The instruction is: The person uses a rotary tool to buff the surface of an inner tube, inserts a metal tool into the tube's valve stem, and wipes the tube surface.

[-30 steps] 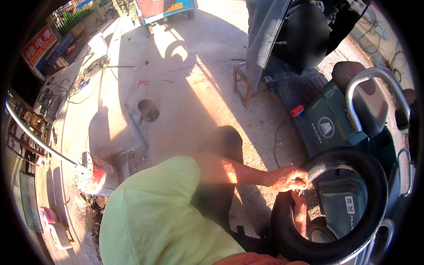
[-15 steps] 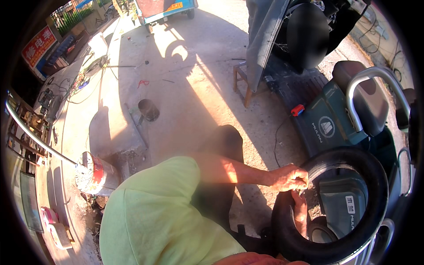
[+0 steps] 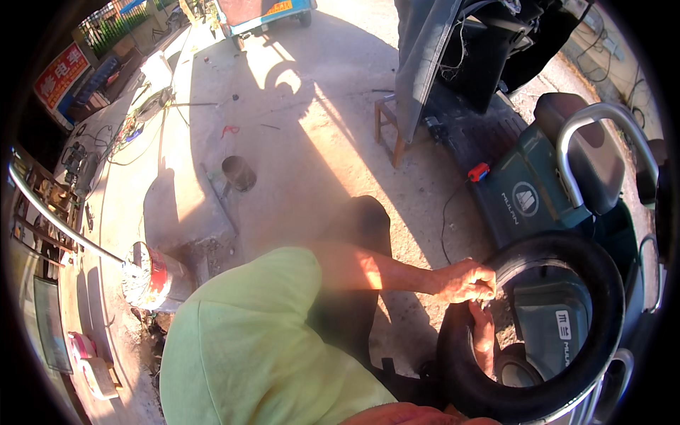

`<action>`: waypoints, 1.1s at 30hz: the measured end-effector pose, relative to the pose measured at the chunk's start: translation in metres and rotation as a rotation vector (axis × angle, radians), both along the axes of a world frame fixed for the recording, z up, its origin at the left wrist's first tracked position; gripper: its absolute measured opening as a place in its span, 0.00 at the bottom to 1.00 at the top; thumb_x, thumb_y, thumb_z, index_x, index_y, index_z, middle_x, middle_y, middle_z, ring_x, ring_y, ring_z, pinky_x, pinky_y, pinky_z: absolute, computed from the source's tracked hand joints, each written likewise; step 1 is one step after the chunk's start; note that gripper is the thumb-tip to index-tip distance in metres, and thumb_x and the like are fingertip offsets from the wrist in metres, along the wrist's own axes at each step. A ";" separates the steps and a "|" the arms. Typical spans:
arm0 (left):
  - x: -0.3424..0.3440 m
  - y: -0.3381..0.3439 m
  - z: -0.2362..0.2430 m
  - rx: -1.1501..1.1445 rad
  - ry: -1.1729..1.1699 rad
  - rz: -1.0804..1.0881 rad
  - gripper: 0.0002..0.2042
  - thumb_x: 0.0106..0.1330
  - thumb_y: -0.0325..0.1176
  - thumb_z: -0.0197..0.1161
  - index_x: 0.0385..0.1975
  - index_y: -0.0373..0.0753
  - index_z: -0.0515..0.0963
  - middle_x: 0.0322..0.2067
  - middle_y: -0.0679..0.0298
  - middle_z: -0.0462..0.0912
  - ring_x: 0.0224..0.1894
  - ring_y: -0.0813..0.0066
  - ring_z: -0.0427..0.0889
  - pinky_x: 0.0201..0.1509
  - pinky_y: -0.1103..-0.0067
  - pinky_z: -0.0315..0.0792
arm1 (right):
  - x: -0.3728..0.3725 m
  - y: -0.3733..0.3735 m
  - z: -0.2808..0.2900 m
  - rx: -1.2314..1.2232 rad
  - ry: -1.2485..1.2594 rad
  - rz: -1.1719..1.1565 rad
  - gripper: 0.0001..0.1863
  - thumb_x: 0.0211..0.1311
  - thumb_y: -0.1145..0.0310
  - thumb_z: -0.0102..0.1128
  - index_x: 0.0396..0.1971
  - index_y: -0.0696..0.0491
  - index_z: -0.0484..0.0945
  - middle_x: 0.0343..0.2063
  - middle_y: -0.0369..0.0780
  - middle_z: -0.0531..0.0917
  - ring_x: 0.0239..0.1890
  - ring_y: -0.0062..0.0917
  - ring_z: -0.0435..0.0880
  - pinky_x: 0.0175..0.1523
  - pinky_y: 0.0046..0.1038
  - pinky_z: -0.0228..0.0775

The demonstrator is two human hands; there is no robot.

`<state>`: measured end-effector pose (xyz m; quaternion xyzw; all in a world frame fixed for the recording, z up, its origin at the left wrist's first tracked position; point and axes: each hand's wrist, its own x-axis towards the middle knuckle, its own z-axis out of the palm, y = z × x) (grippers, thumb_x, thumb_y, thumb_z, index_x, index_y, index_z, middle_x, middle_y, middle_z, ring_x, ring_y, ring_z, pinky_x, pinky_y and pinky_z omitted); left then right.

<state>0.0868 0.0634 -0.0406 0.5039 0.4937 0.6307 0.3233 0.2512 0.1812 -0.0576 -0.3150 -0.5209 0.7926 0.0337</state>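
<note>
My left hand (image 3: 466, 282) reaches across from the green-sleeved arm, fingers pinched at the inner edge of a black tyre (image 3: 578, 253); a tiny, indistinct piece is at the fingertips. Just below it, my right hand (image 3: 482, 326) comes up inside the ring, fingers bent against that same spot, its grip partly hidden by the left hand. The tyre leans over the dark green lower body (image 3: 542, 312) of a scooter, whose seat (image 3: 586, 170) and silver grab rail (image 3: 563, 152) are above it at the right.
A grey cover (image 3: 421, 64) hangs over the scooter's front beside a wooden stool (image 3: 388, 120). A small red item (image 3: 479, 171) rests on the scooter. A metal can (image 3: 238, 173), a white bucket (image 3: 152, 276), cables (image 3: 120, 142) and a cart (image 3: 262, 14) stand or lie on the concrete.
The view has shifted slightly, with the tyre and both hands appearing a little higher. My hands keep the same pose at the tyre's inner edge.
</note>
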 end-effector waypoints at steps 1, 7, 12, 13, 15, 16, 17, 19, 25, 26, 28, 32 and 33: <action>0.000 0.000 0.001 0.000 -0.032 -0.016 0.03 0.72 0.26 0.63 0.38 0.33 0.78 0.33 0.57 0.85 0.38 0.67 0.88 0.42 0.73 0.81 | 0.000 0.000 0.001 -0.009 -0.004 -0.002 0.20 0.68 0.63 0.62 0.54 0.60 0.77 0.42 0.38 0.84 0.41 0.21 0.83 0.47 0.24 0.73; -0.001 0.002 -0.002 -0.013 -0.025 -0.032 0.03 0.72 0.25 0.63 0.38 0.33 0.78 0.34 0.57 0.85 0.39 0.68 0.88 0.42 0.73 0.81 | 0.001 0.000 0.002 0.012 -0.003 0.015 0.28 0.67 0.62 0.63 0.62 0.61 0.72 0.50 0.40 0.81 0.50 0.23 0.80 0.55 0.26 0.70; -0.001 0.001 -0.001 -0.022 -0.024 -0.034 0.03 0.72 0.26 0.63 0.38 0.33 0.77 0.33 0.57 0.85 0.39 0.68 0.88 0.42 0.73 0.81 | 0.002 0.001 0.000 0.021 -0.012 0.017 0.28 0.66 0.62 0.64 0.62 0.60 0.72 0.50 0.40 0.81 0.50 0.23 0.80 0.55 0.26 0.70; -0.001 0.001 -0.001 -0.024 -0.027 -0.035 0.03 0.72 0.26 0.63 0.38 0.33 0.77 0.33 0.57 0.85 0.39 0.67 0.88 0.42 0.73 0.81 | 0.001 0.001 0.001 0.018 -0.006 0.015 0.28 0.66 0.62 0.64 0.62 0.60 0.72 0.50 0.40 0.81 0.50 0.23 0.80 0.55 0.25 0.70; -0.001 0.002 -0.001 -0.024 -0.027 -0.036 0.03 0.72 0.26 0.63 0.38 0.33 0.77 0.33 0.57 0.85 0.39 0.67 0.88 0.42 0.73 0.81 | 0.001 0.001 0.002 0.010 -0.005 0.016 0.28 0.66 0.62 0.64 0.62 0.60 0.72 0.50 0.40 0.81 0.50 0.23 0.80 0.55 0.25 0.70; -0.001 0.002 -0.001 -0.021 -0.023 -0.035 0.03 0.72 0.26 0.63 0.38 0.33 0.77 0.33 0.57 0.85 0.39 0.67 0.88 0.42 0.73 0.81 | 0.001 0.000 0.003 0.004 -0.009 0.018 0.28 0.66 0.62 0.64 0.62 0.60 0.72 0.50 0.40 0.81 0.50 0.23 0.80 0.55 0.25 0.70; -0.001 0.002 -0.002 -0.018 -0.020 -0.034 0.03 0.72 0.26 0.63 0.38 0.33 0.77 0.33 0.57 0.85 0.39 0.67 0.88 0.42 0.73 0.81 | 0.001 0.000 0.004 -0.002 -0.013 0.020 0.28 0.66 0.62 0.64 0.62 0.60 0.72 0.50 0.40 0.81 0.50 0.23 0.80 0.55 0.25 0.70; -0.001 0.001 -0.001 -0.018 -0.020 -0.034 0.03 0.72 0.26 0.63 0.38 0.33 0.77 0.33 0.57 0.85 0.39 0.67 0.88 0.42 0.73 0.81 | 0.001 -0.001 0.005 -0.002 -0.012 0.015 0.28 0.66 0.62 0.64 0.62 0.60 0.72 0.50 0.40 0.81 0.50 0.23 0.80 0.55 0.25 0.70; -0.001 0.001 -0.001 -0.011 -0.045 -0.048 0.03 0.72 0.26 0.63 0.38 0.33 0.77 0.33 0.58 0.85 0.39 0.68 0.88 0.42 0.74 0.80 | 0.000 -0.002 0.006 -0.034 0.006 0.010 0.28 0.66 0.63 0.64 0.62 0.60 0.72 0.50 0.39 0.81 0.50 0.23 0.80 0.54 0.25 0.70; -0.001 0.001 -0.002 -0.009 -0.052 -0.051 0.03 0.72 0.26 0.62 0.38 0.33 0.78 0.33 0.58 0.85 0.39 0.68 0.88 0.42 0.74 0.80 | 0.000 -0.001 0.004 -0.038 0.004 0.011 0.27 0.66 0.63 0.64 0.62 0.60 0.72 0.50 0.39 0.81 0.50 0.23 0.80 0.54 0.25 0.70; -0.001 0.001 -0.001 -0.046 -0.087 -0.060 0.04 0.72 0.27 0.62 0.38 0.33 0.78 0.33 0.59 0.85 0.39 0.70 0.87 0.42 0.75 0.80 | 0.001 0.001 0.002 -0.036 -0.008 0.007 0.27 0.66 0.63 0.65 0.62 0.60 0.73 0.50 0.39 0.81 0.49 0.23 0.80 0.54 0.25 0.70; 0.000 -0.001 0.003 -0.067 -0.103 -0.064 0.04 0.73 0.28 0.62 0.39 0.33 0.79 0.34 0.60 0.86 0.39 0.72 0.87 0.41 0.76 0.79 | 0.003 0.005 -0.003 -0.015 -0.031 0.010 0.27 0.67 0.63 0.65 0.61 0.60 0.73 0.49 0.39 0.82 0.49 0.22 0.80 0.53 0.24 0.70; -0.001 -0.001 0.004 -0.073 -0.105 -0.068 0.04 0.73 0.28 0.62 0.39 0.33 0.79 0.34 0.60 0.86 0.39 0.72 0.87 0.41 0.76 0.79 | 0.004 0.008 -0.005 0.004 -0.039 0.021 0.26 0.67 0.63 0.65 0.61 0.60 0.73 0.49 0.39 0.82 0.48 0.22 0.80 0.53 0.24 0.70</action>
